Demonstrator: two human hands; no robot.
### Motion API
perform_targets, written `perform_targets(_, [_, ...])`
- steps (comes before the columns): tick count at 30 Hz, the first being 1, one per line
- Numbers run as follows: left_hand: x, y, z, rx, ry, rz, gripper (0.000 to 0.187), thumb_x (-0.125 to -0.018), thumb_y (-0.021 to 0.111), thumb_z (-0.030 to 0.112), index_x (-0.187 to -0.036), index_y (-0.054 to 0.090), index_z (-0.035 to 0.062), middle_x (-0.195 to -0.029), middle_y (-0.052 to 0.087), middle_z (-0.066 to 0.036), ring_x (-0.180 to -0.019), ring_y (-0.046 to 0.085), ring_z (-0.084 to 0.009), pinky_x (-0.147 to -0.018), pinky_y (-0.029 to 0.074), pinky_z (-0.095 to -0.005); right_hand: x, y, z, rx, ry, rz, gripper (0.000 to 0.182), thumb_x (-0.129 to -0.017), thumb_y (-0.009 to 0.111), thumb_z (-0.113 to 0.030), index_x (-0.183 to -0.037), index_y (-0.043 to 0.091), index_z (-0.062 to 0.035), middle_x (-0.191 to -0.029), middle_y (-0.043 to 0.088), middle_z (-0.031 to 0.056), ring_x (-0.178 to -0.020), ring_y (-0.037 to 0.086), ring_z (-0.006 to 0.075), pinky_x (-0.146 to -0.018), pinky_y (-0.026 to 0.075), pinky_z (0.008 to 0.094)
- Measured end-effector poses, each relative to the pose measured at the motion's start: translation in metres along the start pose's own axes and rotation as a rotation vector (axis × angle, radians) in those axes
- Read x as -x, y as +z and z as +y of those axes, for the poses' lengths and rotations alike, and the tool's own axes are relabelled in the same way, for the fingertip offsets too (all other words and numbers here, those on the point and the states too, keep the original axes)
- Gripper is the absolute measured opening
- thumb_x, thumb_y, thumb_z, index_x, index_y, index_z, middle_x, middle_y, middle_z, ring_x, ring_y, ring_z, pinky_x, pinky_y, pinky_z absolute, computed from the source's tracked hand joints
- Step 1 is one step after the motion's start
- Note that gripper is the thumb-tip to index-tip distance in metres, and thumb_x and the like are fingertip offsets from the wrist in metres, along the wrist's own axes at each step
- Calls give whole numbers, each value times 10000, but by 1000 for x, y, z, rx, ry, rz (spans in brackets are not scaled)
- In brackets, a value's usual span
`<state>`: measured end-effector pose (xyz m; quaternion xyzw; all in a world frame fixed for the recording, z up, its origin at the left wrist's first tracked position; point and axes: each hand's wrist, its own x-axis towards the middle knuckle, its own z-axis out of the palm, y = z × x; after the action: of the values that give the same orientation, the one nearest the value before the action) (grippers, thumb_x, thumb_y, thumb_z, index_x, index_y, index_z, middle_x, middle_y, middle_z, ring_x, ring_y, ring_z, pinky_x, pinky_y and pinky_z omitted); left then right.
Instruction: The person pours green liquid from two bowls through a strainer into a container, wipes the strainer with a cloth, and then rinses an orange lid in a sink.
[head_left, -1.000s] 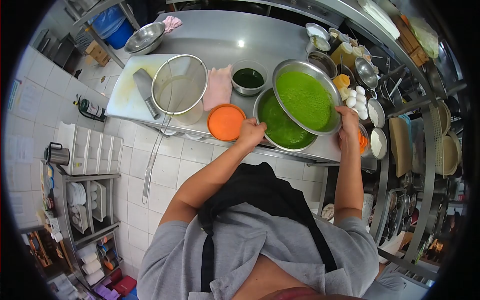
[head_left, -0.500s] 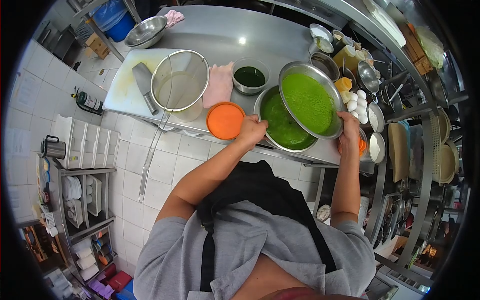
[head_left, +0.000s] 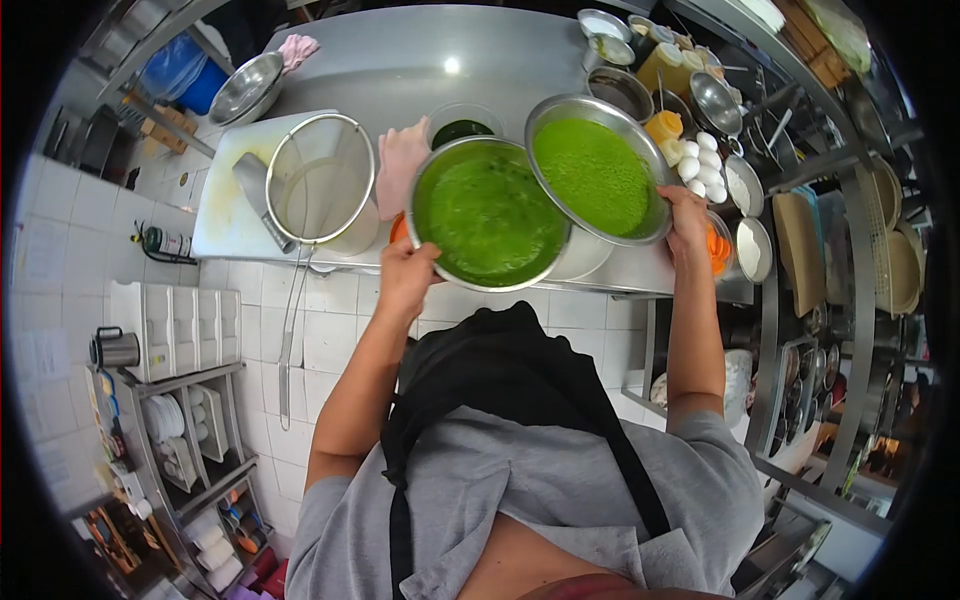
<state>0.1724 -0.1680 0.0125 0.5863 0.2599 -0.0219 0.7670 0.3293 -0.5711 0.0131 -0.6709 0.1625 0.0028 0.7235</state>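
Observation:
My left hand (head_left: pixel 408 278) grips the lower left rim of a metal bowl of green liquid (head_left: pixel 490 215). My right hand (head_left: pixel 684 214) holds the right rim of a second metal bowl with frothy green contents (head_left: pixel 593 175). This second bowl is tilted and overlaps the right edge of the first. Beneath and between them, part of a pale round container (head_left: pixel 585 258) shows. Behind the left bowl stands a clear container of dark green liquid (head_left: pixel 462 130), partly hidden. An orange item (head_left: pixel 399 229) is mostly covered by the left bowl.
At the left, a large strainer (head_left: pixel 320 178) rests on a container beside a knife (head_left: pixel 262 200) and a white cutting board (head_left: pixel 222 215). A pink cloth (head_left: pixel 401 165) lies near it. Eggs (head_left: pixel 703 168), sauce bottles (head_left: pixel 657 68) and bowls of white powder (head_left: pixel 752 250) stand at the right.
The bowl in my left hand has moved left, over the orange item and away from the pale container. My right hand's bowl has shifted slightly left and up in view. The camera view has shifted.

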Motion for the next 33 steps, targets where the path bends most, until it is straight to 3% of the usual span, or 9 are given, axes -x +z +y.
perform_targets(12, [46, -45, 17, 48, 23, 200, 87, -815, 544, -21, -858, 610, -59, -760, 639, -109, -572, 602, -129, -531, 565, -281, 3, -7, 36, -45, 27, -17, 75, -797, 643, -52, -741, 638, -2, -709, 611, 22, -611, 533, 107, -576, 401, 238])
perform_targets(19, [60, -58, 13, 44, 25, 211, 102, -817, 539, -18, -858, 618, -69, -755, 640, -103, -545, 593, -128, -527, 566, -285, -2, -8, 68, 24, 26, 0, 162, -789, 663, -95, -650, 588, -63, -581, 517, -38, -475, 415, 68, -455, 302, 238])
perform_targets(26, [46, -66, 10, 22, 6, 158, 126, -815, 543, -10, -880, 626, -79, -791, 657, -125, -607, 642, -164, -552, 583, -306, -8, 0, 79, 239, -28, -31, 267, -790, 668, -118, -572, 514, -105, -543, 479, -46, -445, 374, 61, -437, 281, 249])
perform_targets(29, [38, -72, 15, -7, 2, 163, 130, -810, 552, 2, -878, 632, -75, -798, 662, -126, -628, 649, -178, -557, 583, -315, -7, 7, 81, 367, -67, -32, 280, -796, 668, -139, -573, 508, -86, -535, 474, -18, -449, 389, 97, -442, 315, 288])
perform_targets(31, [31, -74, 14, -42, -4, 95, 125, -802, 561, 4, -866, 634, -74, -795, 664, -129, -633, 649, -185, -555, 579, -322, -13, 9, 97, 642, -253, 29, 310, -821, 672, -181, -592, 517, -39, -525, 455, 16, -473, 420, 135, -462, 350, 335])
perform_targets(32, [29, -73, 14, -20, -5, 86, 120, -799, 566, 5, -858, 633, -74, -792, 664, -132, -632, 648, -188, -553, 577, -324, -10, 14, 101, 637, -256, 3, 310, -821, 672, -181, -592, 517, -39, -525, 455, 16, -473, 420, 135, -462, 350, 335])
perform_targets(33, [28, -71, 13, -2, -7, 76, 115, -795, 570, 6, -850, 633, -73, -789, 664, -135, -632, 648, -190, -552, 575, -326, 5, 21, 90, 845, -599, 139, 329, -832, 679, -219, -618, 529, -18, -528, 460, 30, -486, 439, 148, -472, 363, 354])
